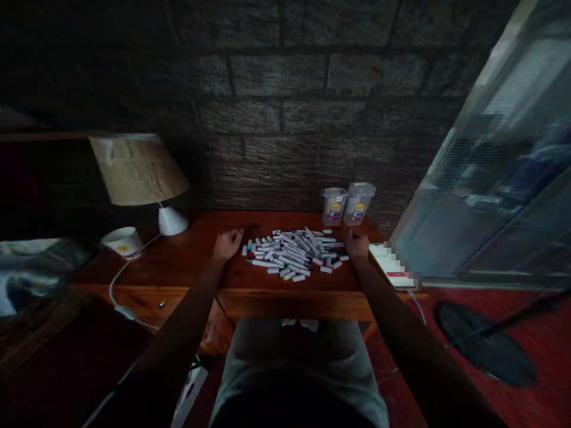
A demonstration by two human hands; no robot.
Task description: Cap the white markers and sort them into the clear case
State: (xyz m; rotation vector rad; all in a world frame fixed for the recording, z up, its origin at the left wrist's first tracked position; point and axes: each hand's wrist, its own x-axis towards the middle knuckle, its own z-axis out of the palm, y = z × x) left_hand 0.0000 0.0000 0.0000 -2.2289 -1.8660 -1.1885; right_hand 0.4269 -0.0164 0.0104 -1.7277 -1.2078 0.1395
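A loose heap of white markers [292, 246] lies in the middle of the wooden desk [187, 261], with several short white pieces that look like marker caps [298, 277] around its edge. Just left of the heap, my left hand [228, 244] rests on the desktop with its fingers curled in. No object shows in it. My right hand [357, 245] lies at the right side of the heap, its fingers also curled closed and nothing visible in them. Behind it stand two clear plastic containers, one on the left [333, 209] and one on the right [357, 207], both with coloured labels.
At the left stand a lamp with a paper-like shade [140, 169] and a white cup [124, 242], with a white cord [116, 285] running down the desk front. A lit tablet-like screen [389, 261] lies at the right edge. Behind the desk rises a dark brick-patterned wall [285, 113].
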